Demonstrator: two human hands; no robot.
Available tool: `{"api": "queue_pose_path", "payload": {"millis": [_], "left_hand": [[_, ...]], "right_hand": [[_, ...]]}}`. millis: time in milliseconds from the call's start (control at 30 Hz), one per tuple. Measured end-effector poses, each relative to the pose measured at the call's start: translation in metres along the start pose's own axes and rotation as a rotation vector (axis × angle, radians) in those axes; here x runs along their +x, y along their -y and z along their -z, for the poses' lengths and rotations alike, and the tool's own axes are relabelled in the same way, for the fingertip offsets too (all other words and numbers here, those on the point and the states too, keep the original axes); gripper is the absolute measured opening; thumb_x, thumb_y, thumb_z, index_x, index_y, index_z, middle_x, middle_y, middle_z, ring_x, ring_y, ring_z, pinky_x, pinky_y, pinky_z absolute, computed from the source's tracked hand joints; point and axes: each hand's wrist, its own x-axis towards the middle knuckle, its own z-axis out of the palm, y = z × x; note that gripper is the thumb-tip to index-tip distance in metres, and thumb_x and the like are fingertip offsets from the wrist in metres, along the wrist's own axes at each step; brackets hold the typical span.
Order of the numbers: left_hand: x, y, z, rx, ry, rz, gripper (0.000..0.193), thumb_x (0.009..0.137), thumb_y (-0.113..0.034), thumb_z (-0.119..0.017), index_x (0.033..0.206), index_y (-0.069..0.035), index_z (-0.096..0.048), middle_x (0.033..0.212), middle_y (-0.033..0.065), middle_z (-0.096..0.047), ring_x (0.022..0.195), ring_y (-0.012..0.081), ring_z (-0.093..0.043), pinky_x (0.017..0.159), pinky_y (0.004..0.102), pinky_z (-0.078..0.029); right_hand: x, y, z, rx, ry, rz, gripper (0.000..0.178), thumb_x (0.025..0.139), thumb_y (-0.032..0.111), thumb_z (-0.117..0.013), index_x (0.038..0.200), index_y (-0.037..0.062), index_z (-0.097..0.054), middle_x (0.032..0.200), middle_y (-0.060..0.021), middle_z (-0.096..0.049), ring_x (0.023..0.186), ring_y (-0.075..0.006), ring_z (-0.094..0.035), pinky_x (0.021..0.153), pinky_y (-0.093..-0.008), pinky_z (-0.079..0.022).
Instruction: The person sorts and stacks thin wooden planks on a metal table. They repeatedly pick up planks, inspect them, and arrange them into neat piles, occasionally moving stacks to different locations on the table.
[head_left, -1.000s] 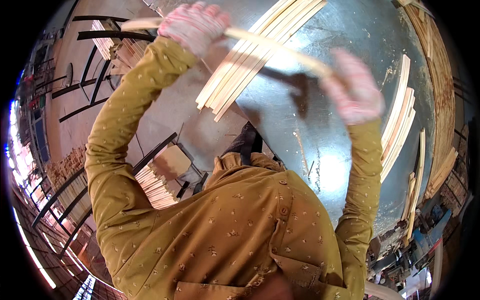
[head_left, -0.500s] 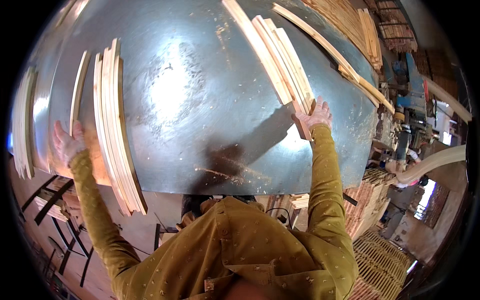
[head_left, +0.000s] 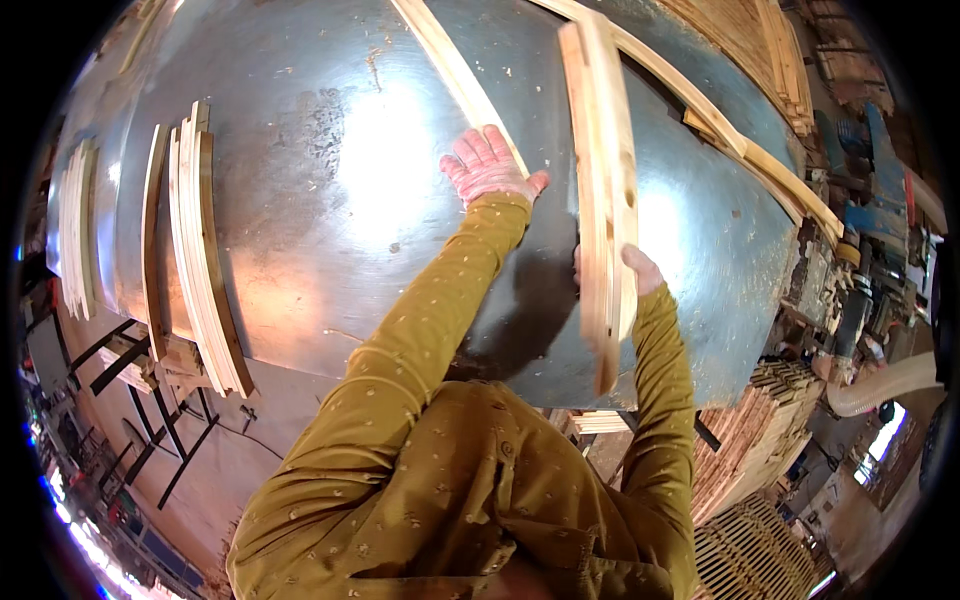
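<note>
My right hand is closed round the near part of a bundle of pale wood strips, thumb on its right side and fingertips showing at its left. The bundle stands apart from the other strips, and its near end is slightly blurred. Toward the middle, my left hand has its fingers spread over the near end of a single wood strip. Whether the palm presses on that strip cannot be made out. Both are over a grey metal tabletop.
At the left lie a stack of strips, a lone strip and another stack. Long strips run along the right side. Piled wood and machinery with a pale hose stand beyond the right edge.
My left hand has come from the lone strip at the left to the single strip in the middle. My right hand has taken hold of the bundle and turned it away from that strip.
</note>
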Motion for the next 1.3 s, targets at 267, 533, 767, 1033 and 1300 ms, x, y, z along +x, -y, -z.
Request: {"api": "queue_pose_path", "payload": {"millis": [267,533,767,1033,1300], "left_hand": [[-0.001,0.027,0.023,-0.731,-0.003,0.174,0.068,0.076,-0.005,-0.065,0.140,-0.002,-0.042,0.113,0.0195,-0.058,0.099,0.0290,-0.064,0.088,0.0385,-0.053],[-0.092,0.190,0.036,-2.045,0.510,0.049,0.038,0.079,-0.007,-0.069,0.114,0.004,-0.058,0.102,0.0201,-0.068,0.087,0.0329,-0.069,0.072,0.0467,-0.061],[-0.123,0.280,0.046,-2.190,0.157,0.142,0.061,0.086,-0.051,-0.071,0.120,-0.002,-0.056,0.092,0.0116,-0.065,0.074,0.0234,-0.065,0.060,0.0401,-0.060],[-0.104,0.306,0.041,-2.433,0.383,0.343,0.065,0.095,-0.058,-0.055,0.126,0.000,-0.057,0.086,0.0070,-0.061,0.065,0.0174,-0.056,0.055,0.0324,-0.053],[-0.105,0.331,0.058,-1.755,0.008,0.574,0.046,0.088,-0.017,-0.072,0.126,0.000,-0.052,0.099,0.0151,-0.069,0.087,0.0274,-0.070,0.073,0.0396,-0.061]], "right_hand": [[0.022,-0.029,-0.006,0.319,0.482,0.216,0.092,0.080,0.066,-0.062,0.134,-0.0060,-0.044,0.115,-0.0192,-0.055,0.102,-0.0293,-0.056,0.091,-0.0445,-0.054],[0.122,-0.071,-0.004,0.122,0.289,0.140,0.073,0.087,0.046,-0.067,0.136,-0.0045,-0.046,0.122,-0.0205,-0.059,0.109,-0.0317,-0.062,0.093,-0.0424,-0.056],[0.083,-0.073,-0.094,-0.067,-0.415,0.481,0.053,0.085,0.004,-0.071,0.133,-0.0029,-0.051,0.116,-0.0155,-0.066,0.096,-0.0285,-0.068,0.083,-0.0409,-0.059],[0.150,-0.127,-0.126,-0.694,-0.662,0.413,0.069,0.074,0.012,-0.085,0.130,-0.0065,-0.049,0.114,-0.0177,-0.066,0.100,-0.0236,-0.067,0.090,-0.0353,-0.057],[0.201,-0.185,-0.186,-0.759,-0.546,0.249,0.060,0.077,0.014,-0.083,0.127,-0.0009,-0.053,0.110,-0.0120,-0.067,0.097,-0.0217,-0.064,0.084,-0.0330,-0.051]]}}
